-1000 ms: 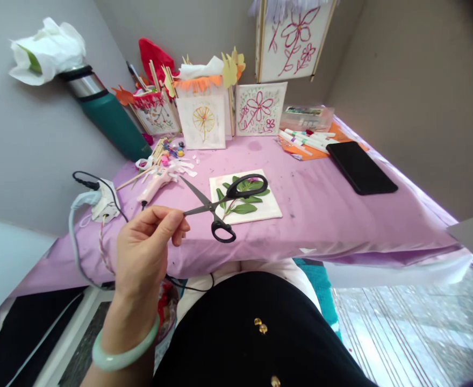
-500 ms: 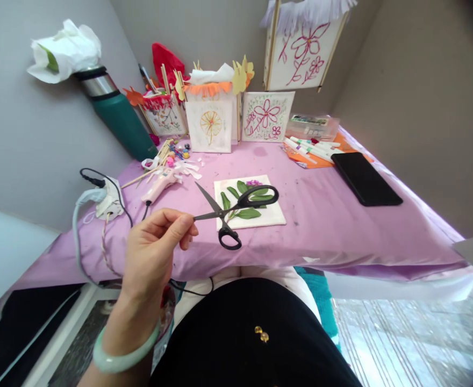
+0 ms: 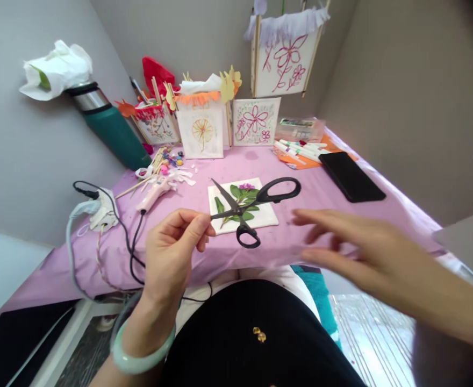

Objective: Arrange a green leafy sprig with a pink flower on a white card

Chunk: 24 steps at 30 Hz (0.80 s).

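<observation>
My left hand [image 3: 176, 252] pinches one blade tip of a pair of black-handled scissors [image 3: 256, 207], which hang open above the table's near edge. My right hand [image 3: 349, 242] reaches in from the right with fingers spread, blurred by motion, a short way from the scissor handles and holding nothing. Behind the scissors lies a white tile with green leaves and a purple flower [image 3: 242, 212] on the purple tablecloth [image 3: 309, 199].
A pink glue gun [image 3: 153, 193], its black cord and a power strip [image 3: 99, 209] lie at the left. Sticks and beads, paper lanterns [image 3: 202, 126], a green flask [image 3: 107, 126], markers [image 3: 296, 150] and a black phone [image 3: 349, 174] fill the back and right.
My right hand has come into view from the right toward the scissors. My left hand has shifted the scissors slightly right and nearer.
</observation>
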Motion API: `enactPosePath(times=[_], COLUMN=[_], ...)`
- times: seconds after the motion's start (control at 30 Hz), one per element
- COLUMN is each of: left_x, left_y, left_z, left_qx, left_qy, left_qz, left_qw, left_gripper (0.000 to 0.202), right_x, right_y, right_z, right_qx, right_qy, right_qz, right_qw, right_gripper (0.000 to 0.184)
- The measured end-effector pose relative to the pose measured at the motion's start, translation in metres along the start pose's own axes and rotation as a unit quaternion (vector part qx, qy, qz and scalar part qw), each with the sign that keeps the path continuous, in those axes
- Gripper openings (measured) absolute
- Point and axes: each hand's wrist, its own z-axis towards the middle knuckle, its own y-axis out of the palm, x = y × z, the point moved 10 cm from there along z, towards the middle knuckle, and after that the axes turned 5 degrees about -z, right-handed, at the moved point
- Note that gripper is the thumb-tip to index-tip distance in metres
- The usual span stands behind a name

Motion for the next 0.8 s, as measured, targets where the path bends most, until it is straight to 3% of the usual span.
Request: enactPosePath(times=[0.1, 0.17, 0.23, 0.4, 0.5, 0.6, 0.7, 0.73, 0.8], left_x=[-0.002, -0.010, -0.019, -0.024, -0.026, -0.028, -0.034, -0.039, -0.054], left_y=[0.032, 0.049, 0.054, 0.017, 0.017, 0.034, 0.060, 0.068, 0.074], left_z=[-0.004, -0.005, -0.002, 0.015, 0.011, -0.003, -0.030, -0.043, -0.073], left_qx=[-0.031, -0.064, -0.078, 0.003, -0.027, -0.113, -0.276, -0.348, -0.479], left_qy=[-0.002, -0.026, -0.046, -0.019, -0.026, -0.033, -0.030, -0.032, -0.050], left_qz=[-0.016, -0.009, 0.008, 0.040, 0.078, 0.146, 0.205, 0.223, 0.254], left_qw=[0.999, 0.998, 0.996, 0.999, 0.996, 0.982, 0.938, 0.910, 0.839], left_gripper=[0.012, 0.013, 0.015, 0.017, 0.018, 0.032, 0.047, 0.046, 0.033], right_x=[-0.001, 0.004, 0.013, 0.048, 0.071, 0.086, 0.057, 0.043, 0.021], right_y=[0.042, 0.056, 0.063, 0.032, 0.002, -0.032, -0.069, -0.070, -0.043], right_z=[0.009, 0.010, 0.008, 0.008, 0.037, 0.072, 0.075, 0.065, 0.037], right_qx=[-0.016, -0.001, -0.029, -0.034, 0.021, 0.088, 0.202, 0.212, 0.124], right_qy=[0.031, 0.052, 0.066, 0.122, 0.128, 0.145, 0.090, 0.059, -0.010], right_qz=[0.035, 0.108, 0.139, 0.109, 0.036, -0.086, -0.252, -0.253, -0.137], right_qw=[0.999, 0.993, 0.988, 0.986, 0.991, 0.982, 0.942, 0.942, 0.983], right_gripper=[0.045, 0.024, 0.029, 0.037, 0.038, 0.035, 0.035, 0.037, 0.034])
